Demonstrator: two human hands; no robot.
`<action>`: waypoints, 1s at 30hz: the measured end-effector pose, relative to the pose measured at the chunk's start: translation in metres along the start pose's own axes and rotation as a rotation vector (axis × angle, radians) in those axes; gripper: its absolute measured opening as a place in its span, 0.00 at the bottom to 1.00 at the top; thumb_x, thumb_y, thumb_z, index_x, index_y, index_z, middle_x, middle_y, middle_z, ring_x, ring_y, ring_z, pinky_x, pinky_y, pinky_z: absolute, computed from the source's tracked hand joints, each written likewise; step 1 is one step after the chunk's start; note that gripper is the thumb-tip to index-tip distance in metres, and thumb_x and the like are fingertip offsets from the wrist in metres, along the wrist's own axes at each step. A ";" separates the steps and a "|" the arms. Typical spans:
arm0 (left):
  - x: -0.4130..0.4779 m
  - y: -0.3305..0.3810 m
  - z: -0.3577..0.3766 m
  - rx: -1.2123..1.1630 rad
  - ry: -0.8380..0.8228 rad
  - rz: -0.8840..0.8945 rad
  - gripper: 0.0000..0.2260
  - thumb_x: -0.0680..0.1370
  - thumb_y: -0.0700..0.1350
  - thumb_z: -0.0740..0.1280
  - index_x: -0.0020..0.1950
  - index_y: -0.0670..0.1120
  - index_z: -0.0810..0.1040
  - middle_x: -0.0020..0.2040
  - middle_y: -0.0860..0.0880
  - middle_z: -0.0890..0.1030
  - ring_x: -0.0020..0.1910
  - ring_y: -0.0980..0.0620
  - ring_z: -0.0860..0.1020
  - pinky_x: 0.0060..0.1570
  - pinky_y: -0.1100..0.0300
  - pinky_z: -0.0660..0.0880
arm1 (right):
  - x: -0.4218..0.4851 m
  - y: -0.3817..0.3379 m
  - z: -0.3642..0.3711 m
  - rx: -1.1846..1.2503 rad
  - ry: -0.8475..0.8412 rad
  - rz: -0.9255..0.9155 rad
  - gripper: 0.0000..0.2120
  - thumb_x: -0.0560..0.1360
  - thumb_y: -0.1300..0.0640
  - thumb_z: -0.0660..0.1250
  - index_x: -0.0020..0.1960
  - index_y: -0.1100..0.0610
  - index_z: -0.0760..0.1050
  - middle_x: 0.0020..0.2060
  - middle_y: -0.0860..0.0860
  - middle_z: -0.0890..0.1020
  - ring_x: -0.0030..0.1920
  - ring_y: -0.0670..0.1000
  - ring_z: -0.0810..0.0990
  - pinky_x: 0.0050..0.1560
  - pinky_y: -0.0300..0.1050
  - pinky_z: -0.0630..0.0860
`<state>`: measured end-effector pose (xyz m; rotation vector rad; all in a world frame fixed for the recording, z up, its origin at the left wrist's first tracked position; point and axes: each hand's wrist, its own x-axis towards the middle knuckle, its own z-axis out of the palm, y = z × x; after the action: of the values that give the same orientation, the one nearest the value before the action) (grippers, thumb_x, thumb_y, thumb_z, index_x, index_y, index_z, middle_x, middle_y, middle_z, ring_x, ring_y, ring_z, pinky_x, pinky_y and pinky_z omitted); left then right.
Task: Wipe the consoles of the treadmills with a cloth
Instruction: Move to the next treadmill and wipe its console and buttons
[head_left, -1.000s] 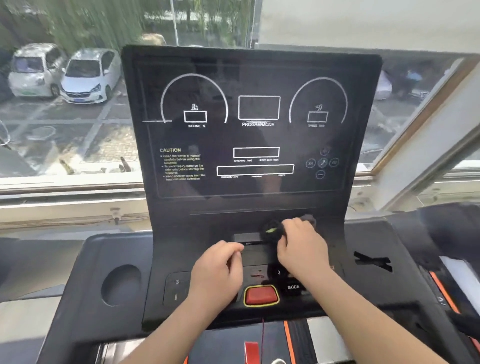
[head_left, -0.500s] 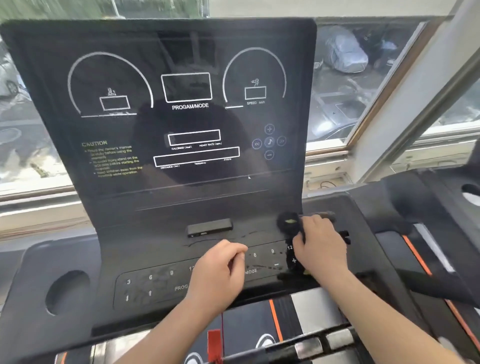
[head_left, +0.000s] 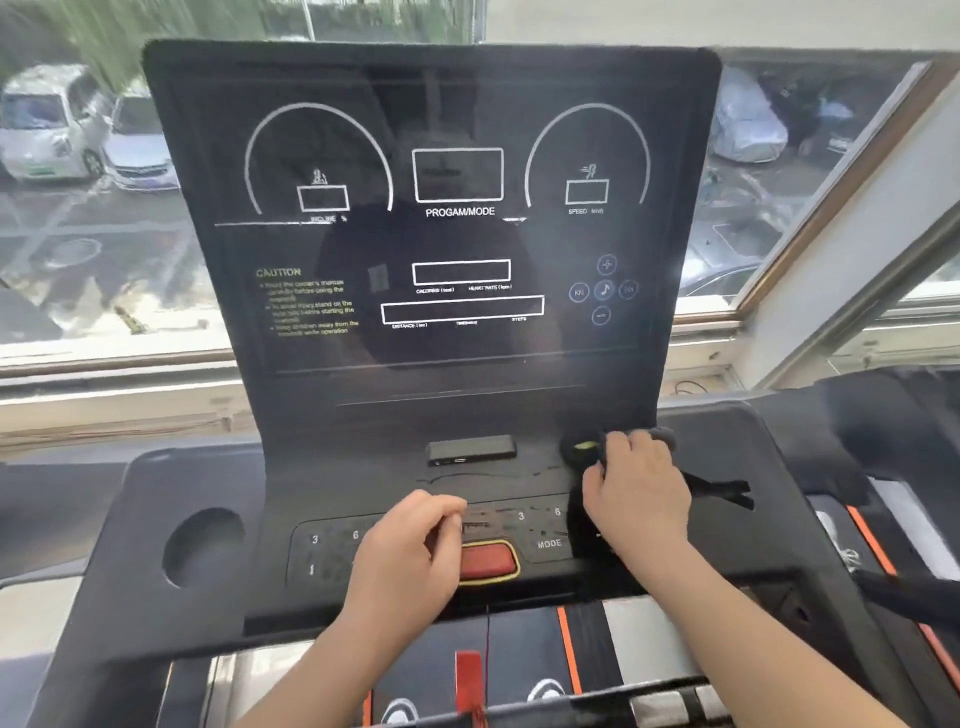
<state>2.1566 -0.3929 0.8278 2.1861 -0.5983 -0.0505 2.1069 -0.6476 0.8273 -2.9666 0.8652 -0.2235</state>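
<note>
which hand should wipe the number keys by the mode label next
Right. The right hand grips the dark cloth on the console, lower right, just beside the number keys. The left hand is curled by the red button and holds no cloth.

**Change: wiping point shifted right**

The right hand (head_left: 636, 496) has carried the cloth (head_left: 574, 457) rightward, from beside the small black block (head_left: 471, 449) to the right edge of the console (head_left: 363, 467). The red button (head_left: 485, 562), hidden half a second ago, shows again.
</note>
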 end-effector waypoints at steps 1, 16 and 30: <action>-0.002 -0.006 -0.005 0.002 0.012 -0.015 0.07 0.78 0.45 0.67 0.52 0.51 0.84 0.43 0.60 0.81 0.43 0.60 0.79 0.46 0.63 0.76 | -0.007 -0.009 0.000 0.002 0.005 -0.021 0.09 0.69 0.57 0.72 0.45 0.61 0.78 0.39 0.58 0.78 0.41 0.63 0.79 0.31 0.51 0.74; -0.032 -0.074 -0.077 -0.031 0.100 -0.126 0.08 0.78 0.42 0.69 0.52 0.52 0.85 0.44 0.64 0.81 0.45 0.64 0.79 0.46 0.71 0.73 | -0.059 -0.212 -0.001 -0.090 -0.234 -0.273 0.15 0.61 0.53 0.80 0.44 0.56 0.81 0.42 0.55 0.82 0.45 0.58 0.82 0.37 0.50 0.77; -0.030 -0.091 -0.079 -0.044 0.024 -0.064 0.08 0.80 0.41 0.69 0.53 0.54 0.84 0.43 0.61 0.79 0.45 0.61 0.78 0.46 0.64 0.75 | -0.062 -0.108 0.013 0.034 -0.005 -0.206 0.07 0.73 0.50 0.73 0.46 0.53 0.80 0.43 0.49 0.79 0.47 0.57 0.80 0.34 0.50 0.78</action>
<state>2.1852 -0.2739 0.8052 2.1597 -0.5085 -0.0706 2.1143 -0.5233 0.8154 -3.0209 0.5482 -0.2346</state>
